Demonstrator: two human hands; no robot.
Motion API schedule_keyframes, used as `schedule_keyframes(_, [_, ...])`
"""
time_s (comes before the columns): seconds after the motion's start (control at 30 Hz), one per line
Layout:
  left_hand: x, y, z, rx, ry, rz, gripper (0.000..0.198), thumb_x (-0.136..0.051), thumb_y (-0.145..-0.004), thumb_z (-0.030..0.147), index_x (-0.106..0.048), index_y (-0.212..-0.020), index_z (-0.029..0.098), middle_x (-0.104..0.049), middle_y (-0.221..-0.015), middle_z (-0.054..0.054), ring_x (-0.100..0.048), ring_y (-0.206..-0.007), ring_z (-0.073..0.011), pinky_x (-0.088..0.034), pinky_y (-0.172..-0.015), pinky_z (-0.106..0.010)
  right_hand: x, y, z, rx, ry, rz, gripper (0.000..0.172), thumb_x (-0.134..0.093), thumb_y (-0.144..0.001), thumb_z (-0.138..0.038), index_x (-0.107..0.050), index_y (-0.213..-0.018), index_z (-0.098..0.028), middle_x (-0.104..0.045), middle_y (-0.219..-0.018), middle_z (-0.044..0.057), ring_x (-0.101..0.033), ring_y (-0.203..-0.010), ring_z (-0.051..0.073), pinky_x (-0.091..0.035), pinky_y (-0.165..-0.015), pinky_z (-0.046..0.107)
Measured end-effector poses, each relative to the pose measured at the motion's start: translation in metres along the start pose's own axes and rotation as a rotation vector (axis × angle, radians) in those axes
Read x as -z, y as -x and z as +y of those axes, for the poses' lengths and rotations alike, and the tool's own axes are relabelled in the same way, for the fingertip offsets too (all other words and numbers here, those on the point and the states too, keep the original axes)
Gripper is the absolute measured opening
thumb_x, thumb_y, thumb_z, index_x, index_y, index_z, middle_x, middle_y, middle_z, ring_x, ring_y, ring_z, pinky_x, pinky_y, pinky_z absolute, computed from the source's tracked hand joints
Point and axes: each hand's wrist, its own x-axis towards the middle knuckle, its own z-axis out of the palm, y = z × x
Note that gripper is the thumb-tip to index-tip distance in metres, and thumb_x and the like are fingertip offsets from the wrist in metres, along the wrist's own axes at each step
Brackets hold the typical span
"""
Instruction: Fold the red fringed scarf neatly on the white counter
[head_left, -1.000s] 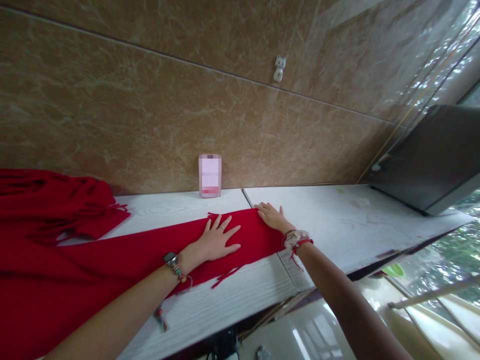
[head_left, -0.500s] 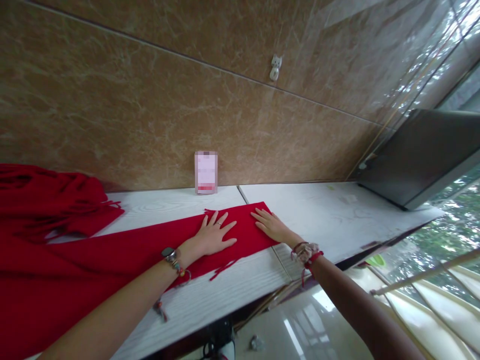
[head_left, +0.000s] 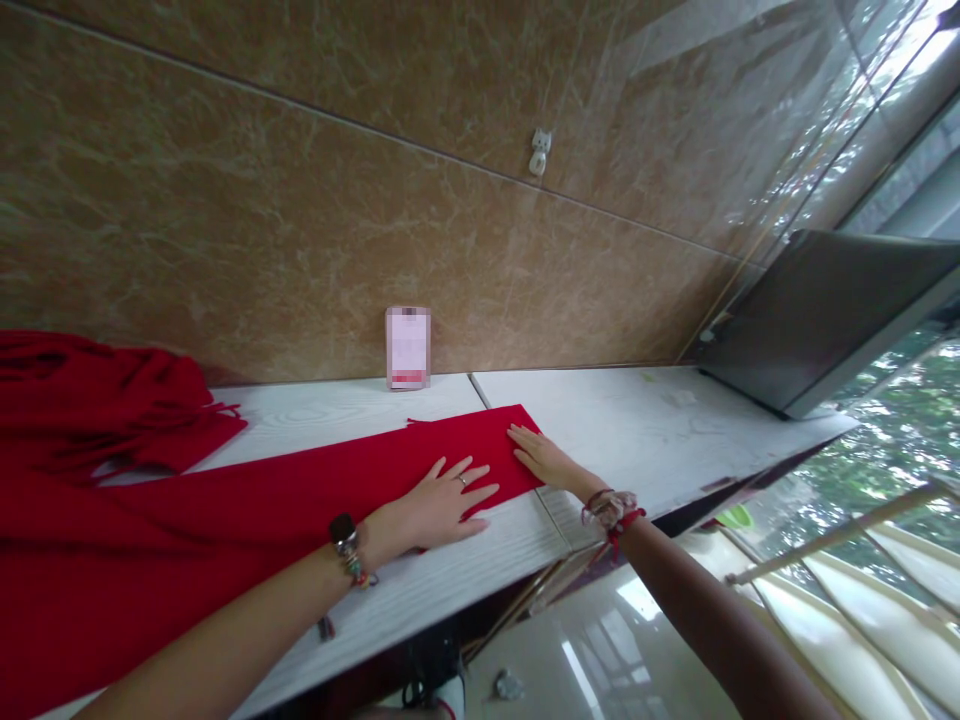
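Left hand (head_left: 442, 505) palm-down with fingers spread over red scarf's (head_left: 300, 490) near edge, right hand (head_left: 546, 460) flat on its right end, hands apart and gripping nothing, scarf stretched along white table (head_left: 645, 430) and bunched at far left, pink phone (head_left: 409, 350) upright against far wall (head_left: 300, 250).

Brown marbled wall (head_left: 262, 250), white tabletop (head_left: 592, 410), glossy floor (head_left: 547, 620)
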Motion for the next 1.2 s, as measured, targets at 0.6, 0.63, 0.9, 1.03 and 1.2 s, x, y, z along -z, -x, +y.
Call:
schedule_keyframes(0.6, [0.004, 0.0, -0.026, 0.312, 0.011, 0.025, 0.061, -0.031, -0.084, 0.057, -0.026, -0.136, 0.026, -0.013, -0.145, -0.011, -0.007, -0.13, -0.0371, -0.013, -0.097, -0.06, -0.014, -0.039, 0.002, -0.082, 0.006, 0.103, 0.044, -0.033, -0.086, -0.023, -0.042, -0.127, -0.01, -0.04, -0.134, 0.015, -0.036, -0.124, 0.021, -0.032, -0.101, 0.04])
schedule_keyframes(0.63, [0.006, 0.001, -0.026, 0.306, 0.009, 0.024, 0.062, -0.032, -0.083, 0.057, -0.026, -0.136, 0.026, -0.013, -0.145, -0.011, -0.007, -0.13, -0.0375, -0.013, -0.097, -0.061, -0.013, -0.039, 0.003, -0.092, 0.007, 0.101, 0.044, -0.035, -0.086, -0.024, -0.043, -0.126, -0.009, -0.041, -0.133, 0.015, -0.037, -0.123, 0.021, -0.032, -0.101, 0.039])
schedule_keyframes(0.9, [0.031, 0.018, -0.018, 0.152, -0.021, -0.13, 0.068, -0.049, -0.076, 0.054, -0.032, -0.134, 0.022, -0.02, -0.144, -0.01, -0.014, -0.13, -0.0345, -0.019, -0.099, -0.055, -0.008, -0.026, -0.001, -0.08, 0.006, 0.147, 0.041, -0.034, -0.083, -0.013, -0.051, -0.119, -0.01, -0.048, -0.128, 0.013, -0.04, -0.121, 0.019, -0.03, -0.103, 0.037])
schedule_keyframes(1.03, [0.034, 0.021, -0.013, 0.221, 0.024, -0.179, 0.068, -0.046, -0.077, 0.055, -0.029, -0.135, 0.023, -0.017, -0.145, -0.008, -0.013, -0.13, -0.0344, -0.022, -0.097, -0.059, -0.012, -0.018, -0.008, -0.121, -0.01, 0.184, 0.039, -0.035, -0.081, -0.012, -0.055, -0.115, -0.014, -0.054, -0.122, 0.009, -0.047, -0.115, 0.017, -0.035, -0.1, 0.034])
schedule_keyframes(1.2, [0.033, 0.02, -0.012, 0.238, 0.039, -0.19, 0.066, -0.043, -0.078, 0.056, -0.029, -0.134, 0.024, -0.018, -0.145, -0.008, -0.013, -0.131, -0.0323, -0.023, -0.097, -0.058, -0.009, -0.012, -0.012, -0.244, 0.038, 0.205, 0.037, -0.031, -0.085, -0.016, -0.057, -0.111, -0.009, -0.057, -0.117, 0.015, -0.051, -0.109, 0.019, -0.036, -0.097, 0.033])
